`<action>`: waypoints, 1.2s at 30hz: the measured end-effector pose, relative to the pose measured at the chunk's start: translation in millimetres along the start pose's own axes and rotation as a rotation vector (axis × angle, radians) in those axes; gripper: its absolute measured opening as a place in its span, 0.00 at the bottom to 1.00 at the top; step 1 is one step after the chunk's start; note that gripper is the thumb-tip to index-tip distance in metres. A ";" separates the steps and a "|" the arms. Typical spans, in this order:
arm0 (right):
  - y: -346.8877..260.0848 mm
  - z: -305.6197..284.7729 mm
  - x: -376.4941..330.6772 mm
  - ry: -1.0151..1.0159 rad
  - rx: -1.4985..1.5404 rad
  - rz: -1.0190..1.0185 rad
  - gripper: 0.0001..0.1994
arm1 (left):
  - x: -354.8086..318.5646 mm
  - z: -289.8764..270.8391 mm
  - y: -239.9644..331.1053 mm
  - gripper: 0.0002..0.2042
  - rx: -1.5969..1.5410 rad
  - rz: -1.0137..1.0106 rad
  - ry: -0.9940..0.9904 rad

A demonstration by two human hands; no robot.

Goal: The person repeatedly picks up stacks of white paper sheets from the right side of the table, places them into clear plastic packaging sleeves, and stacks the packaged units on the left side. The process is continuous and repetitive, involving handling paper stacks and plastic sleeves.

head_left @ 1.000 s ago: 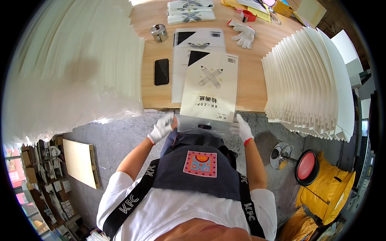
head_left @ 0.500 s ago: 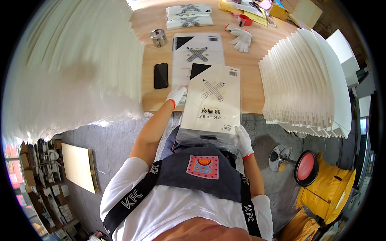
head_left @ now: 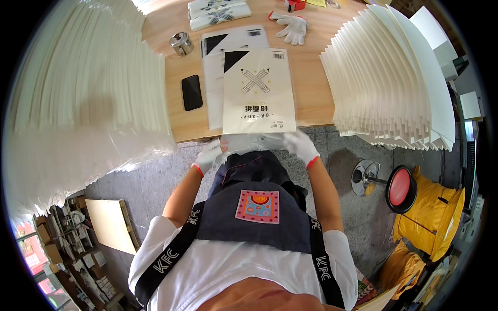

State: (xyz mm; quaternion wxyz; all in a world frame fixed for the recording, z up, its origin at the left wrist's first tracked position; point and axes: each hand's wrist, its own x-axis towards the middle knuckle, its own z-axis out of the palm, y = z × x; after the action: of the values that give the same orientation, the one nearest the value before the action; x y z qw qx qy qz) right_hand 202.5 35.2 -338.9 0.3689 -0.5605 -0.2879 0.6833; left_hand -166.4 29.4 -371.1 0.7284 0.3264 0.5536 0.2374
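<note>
A cream paper pack (head_left: pixel 259 92) in a clear plastic sleeve, its cover printed with crossed pencils and a black corner triangle, lies at the near edge of the wooden table (head_left: pixel 314 88); clock directions below are read from its middle. Its clear plastic flap (head_left: pixel 254 141) hangs at six o'clock, past the table edge, between the two gloved hands. The left hand (head_left: pixel 209 154), at seven, has its fingers bent beside the flap's left end; whether they pinch it I cannot tell. The right hand (head_left: pixel 301 146), at five, is at the flap's right end, its fingers blurred, so I cannot tell if they are closed on it.

Similar sleeved packs (head_left: pixel 213 85) lie partly under the paper pack, showing from nine round to twelve. A black smartphone (head_left: pixel 192 93) lies at nine, and beyond it rises a tall stack of clear plastic sleeves (head_left: pixel 88 98). A shiny metal canister (head_left: pixel 181 44) stands at ten, folded printed bags (head_left: pixel 220 14) lie at eleven, and a spare white glove (head_left: pixel 291 28) at one. Fanned white paper sheets (head_left: pixel 384 83) fill three o'clock; a red-seated stool (head_left: pixel 399 189) is at four
</note>
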 end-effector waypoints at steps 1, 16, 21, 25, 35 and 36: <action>16.8 -11.2 -2.3 -0.149 -0.028 0.079 0.15 | -6.9 -4.5 -8.6 0.15 0.103 -0.086 0.021; 16.9 -34.9 7.9 0.214 -0.170 0.087 0.22 | 18.3 20.6 12.8 0.13 0.306 0.386 0.500; 4.0 1.2 3.8 0.133 -0.113 0.104 0.23 | -18.6 51.0 134.9 0.08 0.819 0.713 0.487; 49.7 29.9 25.9 -0.113 0.025 -0.264 0.18 | -67.3 101.2 227.0 0.09 0.851 0.861 0.334; -151.9 173.0 -5.2 -0.589 0.523 -0.408 0.22 | -268.6 141.7 366.8 0.05 1.441 1.506 0.813; -186.4 182.9 -14.3 -0.582 0.438 -0.516 0.22 | -290.9 143.7 380.3 0.05 1.533 1.595 0.938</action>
State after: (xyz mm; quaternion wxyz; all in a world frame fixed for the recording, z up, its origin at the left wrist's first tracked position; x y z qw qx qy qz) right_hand 58.9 131.8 -142.9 0.5409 -0.1634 -0.3585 0.7431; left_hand -102.1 49.5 124.2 -0.2799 0.8075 0.4041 0.3260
